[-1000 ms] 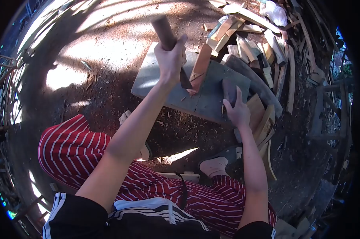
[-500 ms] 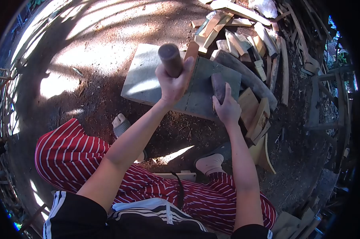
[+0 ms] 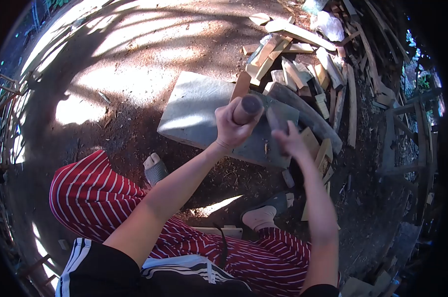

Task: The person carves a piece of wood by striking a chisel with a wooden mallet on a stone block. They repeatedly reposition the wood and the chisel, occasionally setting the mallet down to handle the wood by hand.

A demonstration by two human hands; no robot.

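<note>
My left hand (image 3: 229, 129) is wrapped round a thick round wooden handle (image 3: 251, 106), its dark end turned up toward me; what lies under the fist is hidden. A flat strip of reddish-brown wood (image 3: 241, 85) shows just beyond that hand. Both are over a grey slab (image 3: 189, 106) on the ground. My right hand (image 3: 294, 142), smeared by motion, is closed on a dark, blunt wooden piece (image 3: 277, 120) above the slab's right part. A small wood chip (image 3: 266, 148) lies on the slab, and a short grey-brown offcut (image 3: 288, 178) shows by its near right corner.
Cut wood pieces (image 3: 293, 74) are heaped beyond the slab, with a curved log (image 3: 315, 116) along its right side. A white plastic bag (image 3: 329, 25) is at the back. My feet (image 3: 261, 217) in sandals are near the slab. A wooden frame (image 3: 407, 131) stands far right.
My left hand has moved right and nearer me with the round handle, whose end now tilts right. My right hand has shifted slightly down and right. The chip and short offcut now show.
</note>
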